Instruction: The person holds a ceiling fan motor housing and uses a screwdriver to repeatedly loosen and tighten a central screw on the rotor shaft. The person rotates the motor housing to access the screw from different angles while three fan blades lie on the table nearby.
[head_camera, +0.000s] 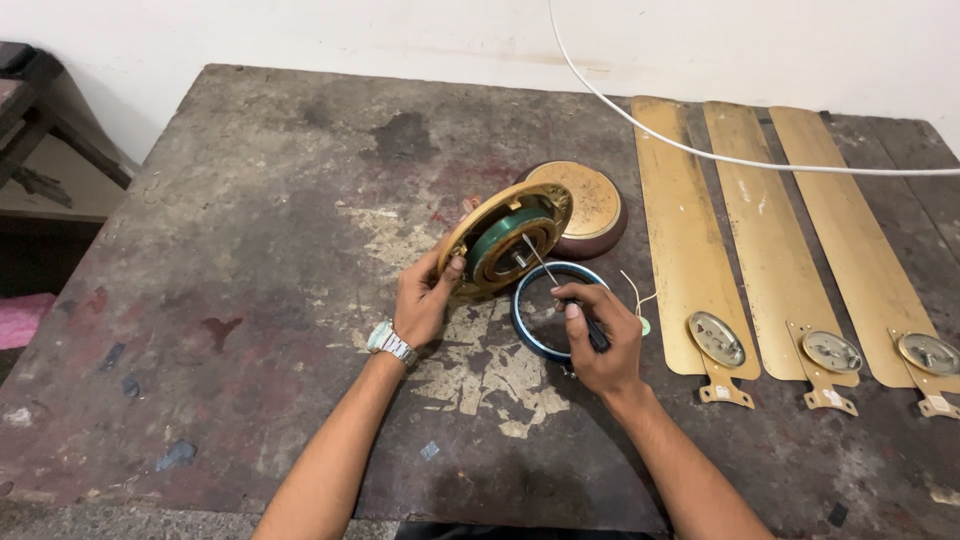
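My left hand (425, 296) grips the rim of a round gold fan motor housing (497, 228), tilted up on edge so its green winding and centre shaft face me. A silver watch sits on that wrist. My right hand (600, 340) holds a thin screwdriver (548, 272) by its black handle, the metal tip reaching into the middle of the housing. Under my right hand a blue and silver ring (530, 325) lies flat on the worn table (250, 250).
A gold and maroon motor cover (590, 205) lies behind the housing. Three gold fan blades (770, 230) with brackets lie side by side at the right. A white cable (700, 152) crosses above them. A dark bench (40, 110) stands far left.
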